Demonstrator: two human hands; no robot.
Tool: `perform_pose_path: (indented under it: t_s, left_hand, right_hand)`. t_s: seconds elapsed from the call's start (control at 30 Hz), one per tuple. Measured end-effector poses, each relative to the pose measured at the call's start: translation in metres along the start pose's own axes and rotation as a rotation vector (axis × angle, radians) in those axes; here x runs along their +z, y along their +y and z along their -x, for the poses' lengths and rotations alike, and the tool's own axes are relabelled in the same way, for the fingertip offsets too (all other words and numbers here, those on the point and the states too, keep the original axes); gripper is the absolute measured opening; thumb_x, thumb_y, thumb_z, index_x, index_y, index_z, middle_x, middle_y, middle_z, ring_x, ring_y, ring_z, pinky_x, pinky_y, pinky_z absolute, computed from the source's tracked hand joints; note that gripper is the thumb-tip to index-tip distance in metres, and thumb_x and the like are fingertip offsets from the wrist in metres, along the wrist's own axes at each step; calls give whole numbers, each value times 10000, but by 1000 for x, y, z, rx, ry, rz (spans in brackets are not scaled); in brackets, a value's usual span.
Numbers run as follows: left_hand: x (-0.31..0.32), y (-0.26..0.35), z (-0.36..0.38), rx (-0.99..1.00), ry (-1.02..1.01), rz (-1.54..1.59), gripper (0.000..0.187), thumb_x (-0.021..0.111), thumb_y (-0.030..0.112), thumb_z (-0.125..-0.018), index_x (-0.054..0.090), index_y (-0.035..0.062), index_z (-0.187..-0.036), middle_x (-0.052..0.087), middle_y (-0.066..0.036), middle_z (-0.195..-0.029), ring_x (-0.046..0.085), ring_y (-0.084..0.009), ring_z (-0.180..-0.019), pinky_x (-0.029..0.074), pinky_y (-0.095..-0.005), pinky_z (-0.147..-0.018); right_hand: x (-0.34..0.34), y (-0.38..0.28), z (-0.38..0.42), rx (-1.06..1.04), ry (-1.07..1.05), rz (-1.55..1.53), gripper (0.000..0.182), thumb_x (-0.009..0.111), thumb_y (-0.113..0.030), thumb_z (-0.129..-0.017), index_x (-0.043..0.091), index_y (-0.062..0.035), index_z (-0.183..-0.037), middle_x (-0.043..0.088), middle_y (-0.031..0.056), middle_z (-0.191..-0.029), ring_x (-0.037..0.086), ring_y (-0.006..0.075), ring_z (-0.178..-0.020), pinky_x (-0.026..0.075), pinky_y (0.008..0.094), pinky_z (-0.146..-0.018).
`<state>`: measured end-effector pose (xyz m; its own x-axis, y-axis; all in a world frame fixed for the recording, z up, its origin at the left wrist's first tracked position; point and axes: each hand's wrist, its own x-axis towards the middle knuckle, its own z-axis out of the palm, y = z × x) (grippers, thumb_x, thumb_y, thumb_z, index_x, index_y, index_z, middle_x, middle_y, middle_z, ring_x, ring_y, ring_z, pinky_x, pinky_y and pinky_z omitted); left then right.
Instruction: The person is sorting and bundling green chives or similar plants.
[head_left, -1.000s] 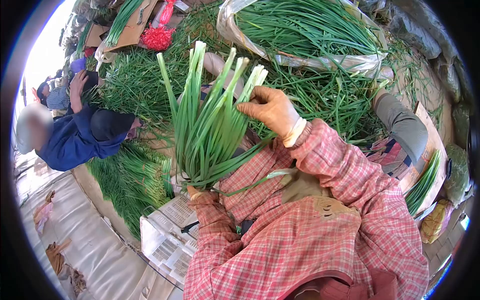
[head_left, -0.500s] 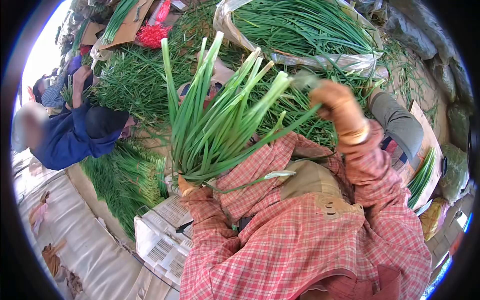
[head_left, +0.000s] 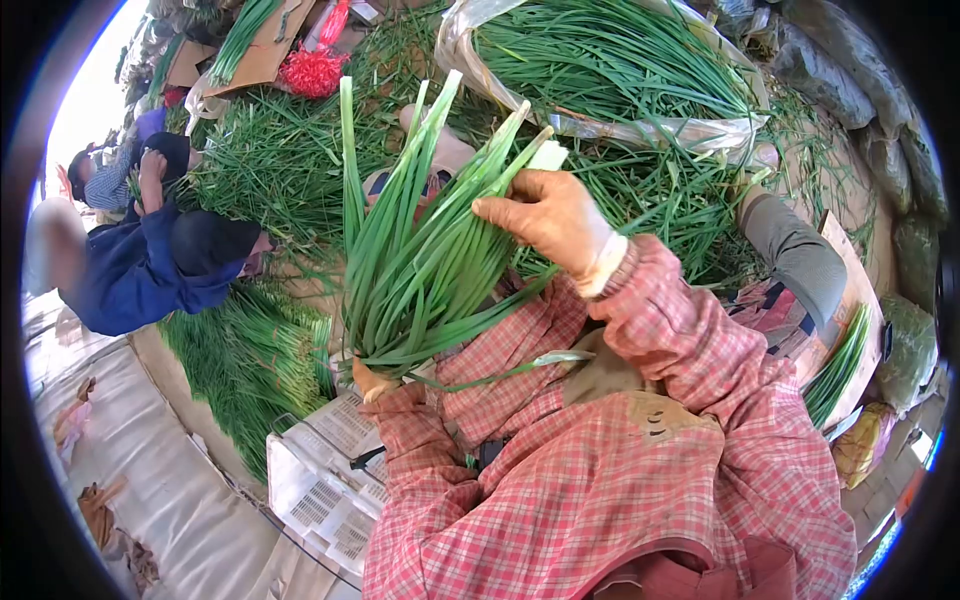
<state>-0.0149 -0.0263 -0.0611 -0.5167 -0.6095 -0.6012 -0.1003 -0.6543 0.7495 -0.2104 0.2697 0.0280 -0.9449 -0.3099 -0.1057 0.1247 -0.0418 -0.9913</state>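
A fanned bunch of garlic chives (head_left: 430,240), long flat green leaves with pale stem ends pointing up, stands in front of my lap. My left hand (head_left: 374,381) is closed round its lower, leafy end; most of those fingers are hidden behind the leaves. My right hand (head_left: 560,215) pinches stalks near the pale ends on the bunch's right side, thumb toward the leaves. One loose leaf hangs to the right over my checked sleeve and knee.
Loose chive leaves (head_left: 275,165) cover the floor ahead. A plastic-lined heap of chives (head_left: 600,60) lies at the back. Tied bundles (head_left: 250,360) and a white crate (head_left: 325,480) are at left. A co-worker in blue (head_left: 150,270) sits left; red string (head_left: 312,72) lies behind.
My right hand has come in from the right, where it was apart from the bunch, and now grips the stalks near their pale ends. My left hand stays in place.
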Motion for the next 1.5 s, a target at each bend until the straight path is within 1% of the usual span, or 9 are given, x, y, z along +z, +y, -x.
perform_pose_path:
  t_s: [0.27,0.6,0.67,0.73,0.8,1.0,1.2,1.37,1.5]
  left_hand:
    - [17,19,3,203,-111,-381,292,441,38,-831,470,7,-1120,568,-159,-1049,591,-252,-880,512,-354,-752]
    - [24,11,-7,206,-186,-257,313,382,205,-893,473,5,-1115,550,-174,-1080,568,-268,-937,479,-382,-812]
    - [11,18,-15,96,-215,-83,401,361,323,-902,474,10,-1125,539,-180,-1097,547,-289,-974,455,-421,-848]
    - [0,17,-22,195,-197,-323,496,286,410,-905,462,20,-1154,521,-188,-1125,513,-333,-1012,407,-476,-892]
    - [32,23,-3,108,-128,-142,483,269,391,-912,456,26,-1168,520,-187,-1128,509,-344,-1011,398,-486,-898]
    - [16,34,-15,261,-240,-462,544,255,419,-905,455,-22,-1153,513,-206,-1125,500,-359,-1016,389,-474,-914]
    - [13,32,-14,213,-128,-354,514,332,424,-888,464,9,-1162,518,-190,-1129,502,-344,-1023,400,-472,-899]
    - [7,38,-26,-231,-204,82,509,373,442,-872,467,42,-1171,512,-170,-1149,498,-346,-1025,395,-494,-889]
    - [-1,36,-32,-71,-99,-164,505,386,434,-870,455,45,-1185,487,-166,-1184,481,-344,-1051,383,-503,-897]
  right_hand:
    - [-49,-36,52,547,-332,-342,196,580,-199,-805,602,-5,-826,529,-2,-632,412,56,-494,321,201,-460]
    - [-170,-34,87,287,297,-416,113,573,-178,-786,549,-70,-809,480,-27,-618,328,20,-430,240,161,-381]
    - [-240,-27,95,312,340,-84,173,568,-220,-789,553,-62,-859,518,17,-627,422,105,-449,335,210,-422]
    - [-289,-6,91,339,120,1228,224,581,-230,-772,564,-78,-935,583,71,-726,542,227,-615,434,314,-571]
    - [-247,-25,62,-142,176,1831,263,603,-228,-739,585,-110,-973,612,93,-846,558,296,-813,427,384,-732]
    - [-80,-18,-39,-629,-273,1210,314,651,-255,-689,622,-100,-960,621,99,-850,571,274,-821,432,362,-756]
    - [-58,8,-43,99,-406,244,143,655,-118,-720,631,-28,-829,609,83,-751,581,204,-713,455,293,-681]
    - [-72,6,-32,-227,-229,600,126,606,-126,-752,589,-21,-819,569,88,-769,543,192,-741,436,288,-684]
    - [-107,4,-22,-281,-138,939,128,522,-164,-819,500,-39,-835,537,122,-743,548,249,-720,430,328,-634]
